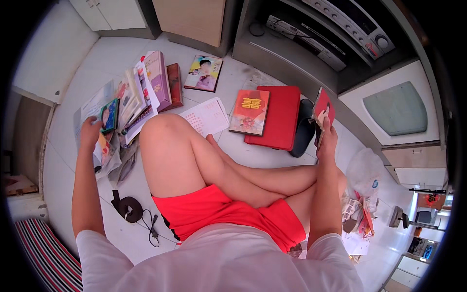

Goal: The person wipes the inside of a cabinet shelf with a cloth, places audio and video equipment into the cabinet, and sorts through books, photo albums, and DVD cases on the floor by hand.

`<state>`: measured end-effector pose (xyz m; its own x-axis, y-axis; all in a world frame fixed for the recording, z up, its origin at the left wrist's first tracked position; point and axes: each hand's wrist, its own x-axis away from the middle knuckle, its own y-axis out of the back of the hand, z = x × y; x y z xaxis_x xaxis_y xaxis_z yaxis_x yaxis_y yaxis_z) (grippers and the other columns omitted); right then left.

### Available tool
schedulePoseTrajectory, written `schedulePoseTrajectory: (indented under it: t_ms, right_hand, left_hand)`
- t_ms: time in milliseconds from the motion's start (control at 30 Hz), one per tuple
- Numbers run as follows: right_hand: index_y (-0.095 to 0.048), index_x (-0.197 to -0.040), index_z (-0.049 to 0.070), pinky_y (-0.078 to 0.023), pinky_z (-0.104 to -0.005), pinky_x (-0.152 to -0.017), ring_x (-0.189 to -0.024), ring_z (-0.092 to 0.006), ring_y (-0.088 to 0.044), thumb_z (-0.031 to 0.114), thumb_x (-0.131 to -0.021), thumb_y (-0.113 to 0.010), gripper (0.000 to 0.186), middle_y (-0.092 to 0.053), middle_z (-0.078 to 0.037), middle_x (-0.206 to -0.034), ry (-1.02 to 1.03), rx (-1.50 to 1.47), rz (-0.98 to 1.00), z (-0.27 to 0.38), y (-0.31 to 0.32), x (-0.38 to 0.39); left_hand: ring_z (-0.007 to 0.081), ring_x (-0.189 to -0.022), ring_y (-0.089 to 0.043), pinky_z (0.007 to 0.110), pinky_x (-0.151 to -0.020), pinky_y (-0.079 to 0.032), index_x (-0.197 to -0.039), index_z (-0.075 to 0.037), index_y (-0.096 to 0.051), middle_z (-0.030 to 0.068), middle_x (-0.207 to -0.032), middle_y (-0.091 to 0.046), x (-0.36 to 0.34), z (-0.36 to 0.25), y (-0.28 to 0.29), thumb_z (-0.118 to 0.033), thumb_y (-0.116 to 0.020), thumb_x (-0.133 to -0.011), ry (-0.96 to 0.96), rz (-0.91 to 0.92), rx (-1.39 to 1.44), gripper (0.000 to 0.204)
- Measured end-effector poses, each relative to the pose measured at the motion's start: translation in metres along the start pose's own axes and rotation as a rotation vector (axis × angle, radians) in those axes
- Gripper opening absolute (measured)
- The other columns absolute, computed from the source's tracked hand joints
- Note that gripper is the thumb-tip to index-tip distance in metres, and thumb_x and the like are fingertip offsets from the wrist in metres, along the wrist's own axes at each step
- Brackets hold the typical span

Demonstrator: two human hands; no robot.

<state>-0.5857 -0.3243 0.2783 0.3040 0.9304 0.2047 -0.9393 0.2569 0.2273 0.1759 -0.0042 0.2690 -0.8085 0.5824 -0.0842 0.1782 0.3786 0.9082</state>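
On the left, my left hand point(90, 132) has its fingers closed at the edge of a small blue-green picture case point(110, 116). The case stands tilted against a leaning heap of papers and booklets point(130, 100). A purple box point(157, 80) and a dark red box point(174, 85) stand beside the heap. To the right, my right hand point(327, 140) grips a flat pinkish-red picture case point(323, 108), raised on edge above a dark slipper point(303, 129). Near it, an orange-red case with gold characters point(249, 112) overlaps a red folder point(278, 117) on the floor.
A disc case point(203, 73) and a white printed card point(206, 118) lie beyond my crossed legs. A coiled dark strap point(129, 209) and a thin cable point(153, 229) are at lower left. Plastic bags and papers point(362, 168) sit at right, below a media cabinet point(292, 61).
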Motion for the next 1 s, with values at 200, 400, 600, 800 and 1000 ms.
schedulePoseTrajectory:
  t_ms: [200, 400, 600, 800, 1000]
  right_hand:
    - [-0.064, -0.106, -0.006, -0.052, -0.0384, -0.082, -0.089, -0.0254, -0.067, 0.042, -0.096, -0.069, 0.049, -0.071, -0.019, -0.098, 0.372, 0.300, -0.124, -0.027, -0.014, 0.011]
    - [-0.062, -0.110, -0.004, -0.051, -0.0440, -0.086, -0.095, -0.0362, -0.068, 0.037, -0.098, -0.066, 0.043, -0.069, -0.024, -0.097, 0.533, 0.485, -0.184, -0.035, -0.018, 0.008]
    - [-0.064, -0.111, -0.007, -0.051, -0.0407, -0.087, -0.093, -0.0313, -0.067, 0.040, -0.099, -0.065, 0.049, -0.071, -0.022, -0.102, 0.517, 0.434, -0.176, -0.047, -0.012, -0.004]
    - [-0.064, -0.109, -0.006, -0.052, -0.0359, -0.086, -0.093, -0.0222, -0.066, 0.039, -0.099, -0.067, 0.047, -0.072, -0.016, -0.103, 0.385, 0.301, -0.133, -0.043, -0.021, -0.002]
    - [-0.065, -0.110, -0.006, -0.052, -0.0381, -0.084, -0.090, -0.0237, -0.066, 0.036, -0.100, -0.065, 0.043, -0.072, -0.017, -0.101, 0.478, 0.275, -0.227, -0.034, -0.001, -0.001]
  left_hand:
    - [0.0289, -0.089, -0.069, 0.042, -0.078, -0.053, -0.121, -0.003, -0.069, 0.0186, -0.100, -0.072, -0.066, 0.031, -0.031, -0.053, -0.075, -0.086, 0.401, 0.178, -0.002, 0.061]
    - [0.0224, -0.077, -0.061, 0.038, -0.065, -0.052, -0.100, -0.017, -0.068, 0.0037, -0.093, -0.065, -0.035, 0.025, -0.050, -0.068, -0.075, -0.082, 0.892, 0.337, 0.708, 0.054]
    - [0.0232, -0.093, -0.056, 0.037, -0.071, -0.053, -0.110, -0.013, -0.062, 0.0079, -0.106, -0.059, -0.047, 0.031, -0.081, -0.044, -0.079, -0.088, 1.105, 0.091, 0.946, 0.042]
    - [0.0309, -0.110, -0.058, 0.043, -0.089, -0.057, -0.121, -0.009, -0.061, 0.0098, -0.122, -0.062, -0.057, 0.051, -0.084, -0.020, -0.074, -0.094, 1.161, -0.052, 1.415, 0.032]
    - [0.0313, -0.110, -0.066, 0.046, -0.104, -0.052, -0.127, -0.006, -0.059, 0.0143, -0.123, -0.067, -0.052, -0.016, -0.045, -0.015, -0.064, -0.100, 0.889, 0.051, 1.604, 0.029]
